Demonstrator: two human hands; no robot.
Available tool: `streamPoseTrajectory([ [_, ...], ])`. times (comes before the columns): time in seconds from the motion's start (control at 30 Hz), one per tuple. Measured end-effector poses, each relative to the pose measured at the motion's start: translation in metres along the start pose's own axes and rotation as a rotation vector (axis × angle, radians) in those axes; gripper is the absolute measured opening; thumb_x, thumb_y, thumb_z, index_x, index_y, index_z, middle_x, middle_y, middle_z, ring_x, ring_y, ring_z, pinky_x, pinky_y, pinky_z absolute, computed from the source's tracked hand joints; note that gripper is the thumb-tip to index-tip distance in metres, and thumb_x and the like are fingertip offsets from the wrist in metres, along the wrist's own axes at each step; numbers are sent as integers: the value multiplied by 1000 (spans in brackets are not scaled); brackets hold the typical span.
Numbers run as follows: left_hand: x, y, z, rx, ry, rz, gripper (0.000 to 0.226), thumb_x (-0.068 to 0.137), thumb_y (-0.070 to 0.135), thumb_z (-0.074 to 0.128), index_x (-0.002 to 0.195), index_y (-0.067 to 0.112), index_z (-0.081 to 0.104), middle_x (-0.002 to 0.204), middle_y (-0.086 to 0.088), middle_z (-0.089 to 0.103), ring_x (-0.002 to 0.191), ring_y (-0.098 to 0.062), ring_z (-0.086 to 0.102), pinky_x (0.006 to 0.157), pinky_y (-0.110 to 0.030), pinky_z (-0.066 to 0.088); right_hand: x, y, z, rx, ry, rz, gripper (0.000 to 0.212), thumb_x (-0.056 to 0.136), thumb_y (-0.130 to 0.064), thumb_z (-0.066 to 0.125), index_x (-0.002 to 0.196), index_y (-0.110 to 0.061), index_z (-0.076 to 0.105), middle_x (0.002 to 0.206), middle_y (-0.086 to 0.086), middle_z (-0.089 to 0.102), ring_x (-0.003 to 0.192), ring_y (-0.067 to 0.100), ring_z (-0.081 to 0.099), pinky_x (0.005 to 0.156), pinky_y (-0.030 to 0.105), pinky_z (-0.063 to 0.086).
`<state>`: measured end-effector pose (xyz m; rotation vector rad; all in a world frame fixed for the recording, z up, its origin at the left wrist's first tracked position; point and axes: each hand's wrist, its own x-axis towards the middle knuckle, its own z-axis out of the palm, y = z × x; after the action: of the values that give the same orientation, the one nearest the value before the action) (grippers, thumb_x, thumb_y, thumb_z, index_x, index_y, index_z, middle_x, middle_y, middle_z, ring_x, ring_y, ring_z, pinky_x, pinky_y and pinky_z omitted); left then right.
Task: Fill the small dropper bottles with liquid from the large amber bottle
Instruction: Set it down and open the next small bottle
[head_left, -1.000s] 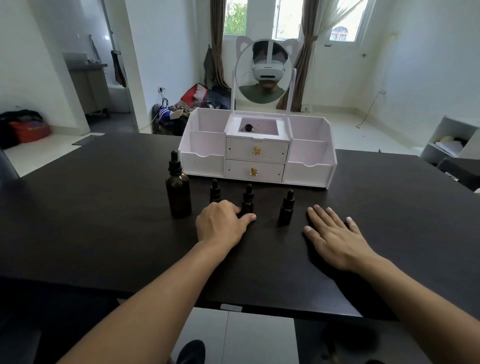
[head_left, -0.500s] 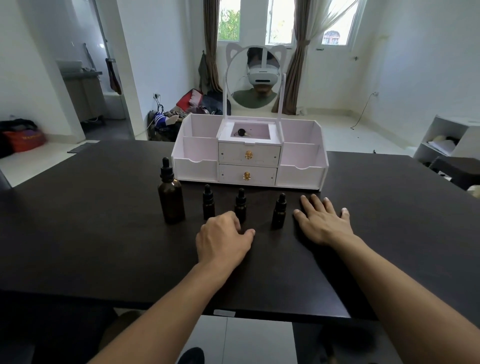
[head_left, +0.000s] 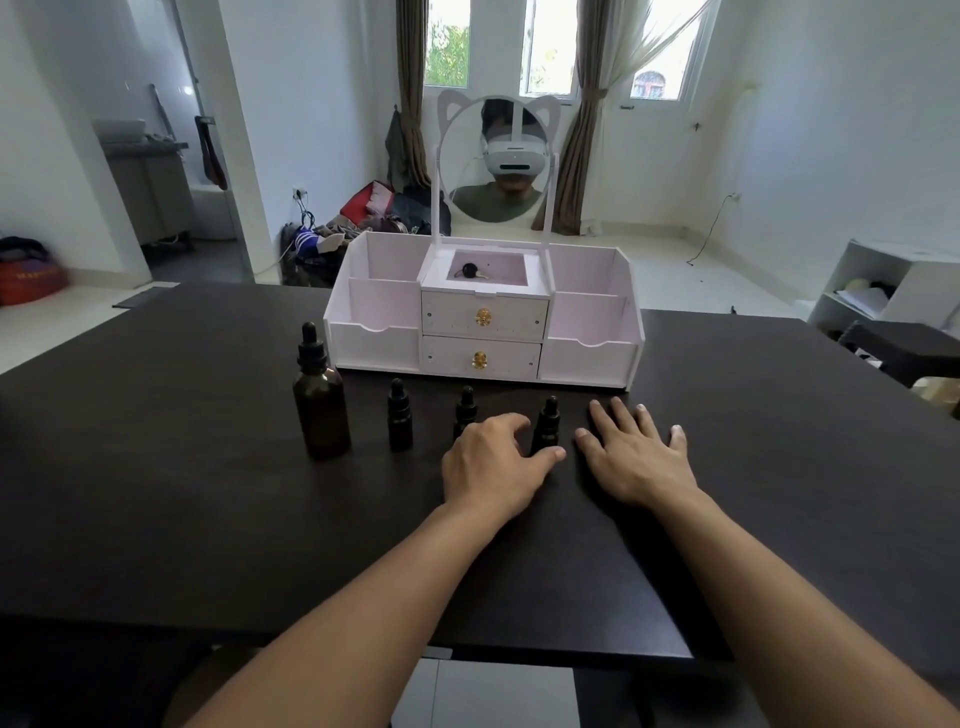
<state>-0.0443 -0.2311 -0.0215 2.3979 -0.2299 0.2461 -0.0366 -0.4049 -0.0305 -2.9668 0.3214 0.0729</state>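
Bottles (head_left: 399, 415) unlabelled, no legible writing anywhere.

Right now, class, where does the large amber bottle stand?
In the head view the large amber bottle stands upright on the dark table, at the left end of the bottle row, in front of the white organizer's left corner.
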Motion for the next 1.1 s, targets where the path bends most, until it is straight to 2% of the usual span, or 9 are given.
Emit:
streamPoseTrajectory([
  [0.3, -2, -6, -5, -37, -44, -12, 37, 82, 53, 69, 108, 27, 73, 79, 9, 65, 84, -12, 62, 67, -27, 46, -1, 0, 1, -15, 12, -20, 64, 100, -55, 16, 156, -27, 7, 165, -1, -1, 152, 25, -3, 119, 56, -1],
  [0.43, -13, -15, -15, -25, -49, 9, 34, 82, 52, 69, 105, 27, 73, 79, 9, 67, 82, -11, 63, 74, -30, 54, -8, -6, 5, -34, 150, -95, 51, 102, -42, 28, 139, -9, 42, 154, 10, 35, 146, 31, 25, 118, 44, 20],
  [0.5, -19, -20, -22, -15, -52, 11, 32, 82, 52, 69, 104, 29, 72, 81, 10, 67, 82, -10, 63, 75, -32, 56, -13, -11, 6, -24, 239, -168, 36, 101, -34, 35, 118, -12, 58, 135, 7, 55, 133, 29, 44, 107, 39, 35],
  [0.57, -25, -26, -31, -2, -48, 12, 32, 81, 53, 69, 103, 29, 72, 81, 11, 66, 82, -9, 63, 75, -32, 56, -17, -16, 5, -6, 277, -225, 32, 101, -32, 40, 114, -16, 64, 130, 3, 61, 127, 25, 52, 100, 36, 43],
  [0.67, -31, -37, -45, 22, -38, 3, 29, 82, 52, 69, 101, 31, 71, 75, 13, 61, 79, -7, 61, 71, -29, 53, -20, -21, 5, -25, 251, -276, 39, 100, -42, 42, 121, -18, 63, 137, 4, 58, 132, 25, 49, 103, 37, 42],
  [0.77, -36, -49, -57, 24, -22, -12, 32, 81, 52, 70, 104, 30, 71, 75, 13, 62, 78, -8, 61, 72, -30, 54, -23, -21, 5, -30, 125, -299, 60, 98, -51, 38, 148, -17, 38, 158, 6, 31, 148, 23, 25, 119, 38, 21],
  [0.9, -42, -62, -70, -4, 1, -17, 37, 80, 49, 72, 107, 25, 72, 76, 9, 65, 79, -10, 63, 74, -33, 56, -23, -22, 5, -30, 27, -325, 72, 97, -60, 30, 154, -17, 20, 163, 2, 12, 151, 18, 8, 123, 40, 8],
  [1.0, -43, -72, -79, 10, 30, -35, 35, 79, 48, 72, 105, 25, 73, 76, 7, 66, 76, -10, 64, 73, -33, 56, -25, -25, 5, -48, 62, -338, 70, 97, -58, 32, 153, -17, 25, 162, 3, 18, 151, 19, 12, 123, 41, 11],
  [1.1, -41, -80, -85, 0, 39, -56, 35, 79, 50, 72, 106, 27, 73, 72, 9, 64, 72, -6, 62, 68, -29, 54, -31, -26, 4, 6, 241, -418, 54, 96, -48, 49, 139, -16, 52, 148, 4, 47, 141, 20, 40, 115, 39, 32],
])
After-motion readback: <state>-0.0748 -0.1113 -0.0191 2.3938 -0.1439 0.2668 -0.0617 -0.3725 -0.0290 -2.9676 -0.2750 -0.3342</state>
